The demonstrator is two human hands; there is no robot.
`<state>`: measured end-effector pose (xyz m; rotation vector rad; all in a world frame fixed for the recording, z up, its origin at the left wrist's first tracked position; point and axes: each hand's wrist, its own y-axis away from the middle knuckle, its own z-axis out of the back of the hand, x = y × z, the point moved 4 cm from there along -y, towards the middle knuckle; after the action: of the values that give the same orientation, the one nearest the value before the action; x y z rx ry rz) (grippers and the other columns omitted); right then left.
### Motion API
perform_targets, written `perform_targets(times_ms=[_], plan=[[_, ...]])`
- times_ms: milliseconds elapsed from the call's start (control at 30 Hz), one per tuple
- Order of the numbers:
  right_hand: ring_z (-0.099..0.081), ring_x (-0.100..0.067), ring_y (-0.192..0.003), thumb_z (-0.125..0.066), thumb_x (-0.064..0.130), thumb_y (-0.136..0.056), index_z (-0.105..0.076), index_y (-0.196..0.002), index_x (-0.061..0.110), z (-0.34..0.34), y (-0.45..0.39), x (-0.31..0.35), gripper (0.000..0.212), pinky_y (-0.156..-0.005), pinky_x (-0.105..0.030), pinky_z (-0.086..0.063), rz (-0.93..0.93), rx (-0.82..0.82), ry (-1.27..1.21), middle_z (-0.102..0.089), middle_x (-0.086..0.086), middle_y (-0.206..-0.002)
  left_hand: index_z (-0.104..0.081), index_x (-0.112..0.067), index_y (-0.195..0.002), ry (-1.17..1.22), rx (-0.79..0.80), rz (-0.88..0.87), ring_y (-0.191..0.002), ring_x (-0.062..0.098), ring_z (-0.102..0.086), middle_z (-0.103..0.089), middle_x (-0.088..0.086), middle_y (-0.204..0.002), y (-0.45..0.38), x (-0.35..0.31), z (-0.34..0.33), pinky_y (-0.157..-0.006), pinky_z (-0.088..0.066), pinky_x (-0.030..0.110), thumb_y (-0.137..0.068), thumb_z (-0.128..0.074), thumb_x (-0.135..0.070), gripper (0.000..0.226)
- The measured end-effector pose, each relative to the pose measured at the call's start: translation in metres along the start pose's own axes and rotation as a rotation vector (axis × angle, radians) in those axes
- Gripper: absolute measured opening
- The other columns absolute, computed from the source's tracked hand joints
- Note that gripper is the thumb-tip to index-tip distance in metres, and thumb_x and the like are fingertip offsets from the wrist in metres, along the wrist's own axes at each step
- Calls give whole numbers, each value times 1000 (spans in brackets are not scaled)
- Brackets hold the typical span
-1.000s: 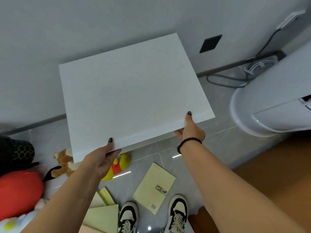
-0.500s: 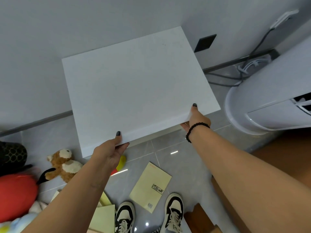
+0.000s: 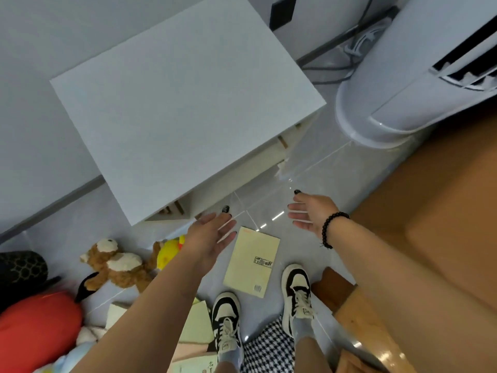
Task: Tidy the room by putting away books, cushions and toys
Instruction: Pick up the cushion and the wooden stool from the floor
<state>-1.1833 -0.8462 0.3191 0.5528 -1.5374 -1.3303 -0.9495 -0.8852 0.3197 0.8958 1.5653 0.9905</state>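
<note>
Standing over floor clutter: pale yellow books [image 3: 197, 323] lie near left by the sneakers [image 3: 226, 319], another yellow book [image 3: 251, 261] flat between the feet and the hands. Red cushion [image 3: 37, 329] sits near left, teddy bear [image 3: 115, 263] and yellow toy [image 3: 169, 250] just beyond it. Left hand [image 3: 208, 238] and right hand [image 3: 309, 214] are both spread, fingers straight, holding nothing, just short of the white cabinet [image 3: 188, 103]. Cabinet stands against the far wall, white floor-standing air conditioner [image 3: 419, 76] to its right.

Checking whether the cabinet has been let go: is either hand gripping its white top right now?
No: the left hand and right hand hang open, clear of the white cabinet.
</note>
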Motion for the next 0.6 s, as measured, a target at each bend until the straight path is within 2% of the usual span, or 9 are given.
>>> perform_targets(times_ms=[133,267,367,433,500,567,600], plan=[[-59,-19,-79,-55,25,-98,-57,-112,5,26,-2,-64,25,-72,-32,-50,-98,-60,-7,-62,-5,-89,-38,1,-141,-79,31,63,-101,23,-66,-66,13,-115,-10,35,12,-78,-54,34,-92,-61,-2,54],[-59,-24,-93,-54,24,-99,-56,-105,6,34,-12,-103,19,-79,-34,-51,-138,-65,64,-61,-4,-90,-40,-5,-137,-97,47,106,-101,21,-66,-67,10,-114,-22,66,17,-77,-54,32,-92,-62,-3,50],[-58,-23,-94,-54,22,-99,-57,-94,8,30,-28,-116,15,-71,-29,-49,-120,-55,151,-62,-6,-94,-43,-8,-130,-137,47,112,-101,22,-67,-68,11,-112,-34,92,16,-81,-54,34,-92,-62,-2,43],[-57,-23,-93,-55,21,-97,-59,-85,10,31,-37,-122,17,-74,-31,-48,-34,-69,255,-62,-10,-98,-45,-7,-128,-173,37,103,-100,23,-68,-68,12,-110,-40,108,15,-82,-54,35,-91,-63,-1,42],[-58,-24,-99,-58,23,-96,-64,-101,6,42,-38,-133,19,-83,-27,-44,67,-116,474,-63,-13,-110,-46,-7,-129,-216,55,118,-98,24,-69,-70,13,-109,-40,128,8,-83,-54,35,-89,-65,-1,45],[-55,-23,-113,-59,25,-95,-56,-124,7,68,-34,-149,34,-85,-19,-37,113,-190,604,-58,-9,-123,-47,-7,-129,-246,84,154,-97,25,-69,-69,17,-112,-35,152,-9,-83,-55,36,-88,-65,0,45],[-53,-23,-117,-59,24,-95,-52,-129,8,83,-33,-159,39,-85,-18,-35,116,-220,618,-55,-9,-128,-48,-7,-129,-271,101,167,-98,26,-68,-68,19,-116,-32,164,-20,-83,-55,36,-89,-65,0,44]])
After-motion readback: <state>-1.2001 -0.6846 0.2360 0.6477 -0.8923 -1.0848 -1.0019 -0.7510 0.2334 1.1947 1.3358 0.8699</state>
